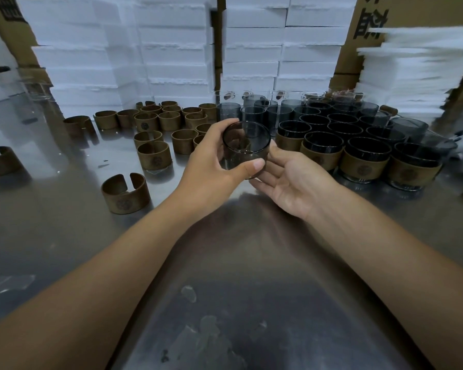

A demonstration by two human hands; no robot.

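Fingers [221, 128] of my left hand [209, 166] are wrapping round a dark glass cup [245, 145], thumb pressing on its near wall, holding it tilted and clear of the tabletop [225, 263]. My right hand [286, 180] is lying palm up, its fingers relaxed and touching the cup's base from the right. Brown sleeves [155, 156] are standing left of the cup, sleeved cups [364, 161] right, and white boxes [171, 49] behind.

Bare forearms [104, 263]; left hand [211, 166], right hand [292, 182] ungloved; thumbnail [258, 164] short.
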